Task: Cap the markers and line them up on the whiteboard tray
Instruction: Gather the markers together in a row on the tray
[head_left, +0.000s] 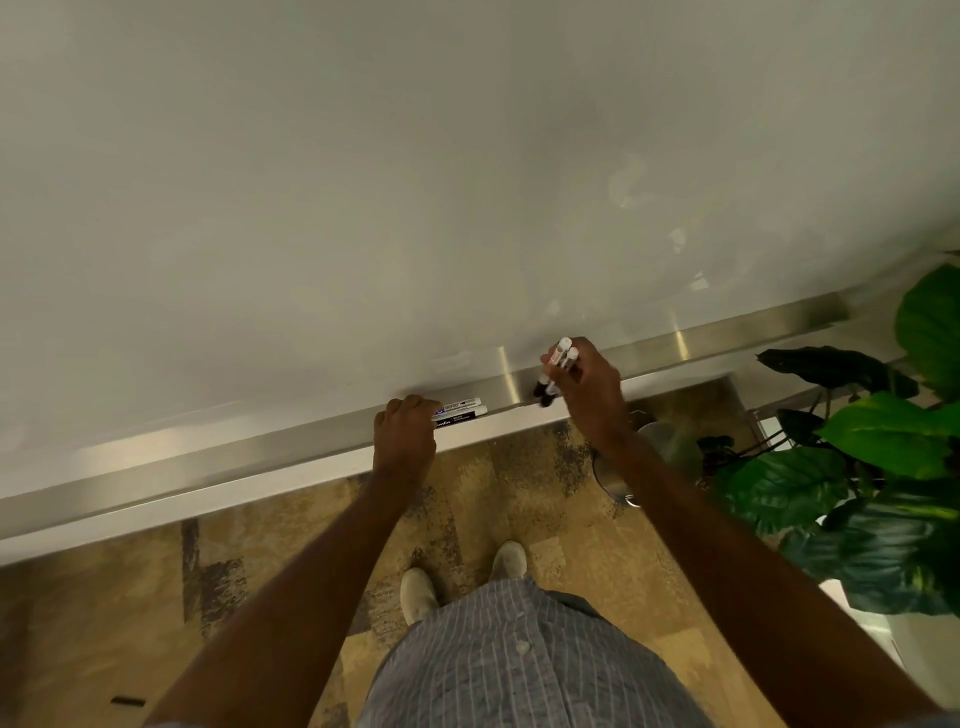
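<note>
Head view: the right hand (587, 395) is clenched around a bundle of markers (556, 371) held tilted, dark ends down, just over the whiteboard tray (675, 345), while the left hand (405, 431) curls over one end of two markers (462, 408) lying side by side in it. Light, stiff and smooth, they likely roll easily, so a mid-barrel pinch suits best.

You stand facing the whiteboard (415, 182), with its tray (208, 457) running along its lower edge from your left up to the right. Two markers (462, 408) lie side by side in the tray under your left hand (405, 431); to their right, your right hand (587, 389) holds a bundle of markers (556, 369) upright over the tray. A potted plant (872, 467) stands on the floor at your far right, past the tray's end.
</note>
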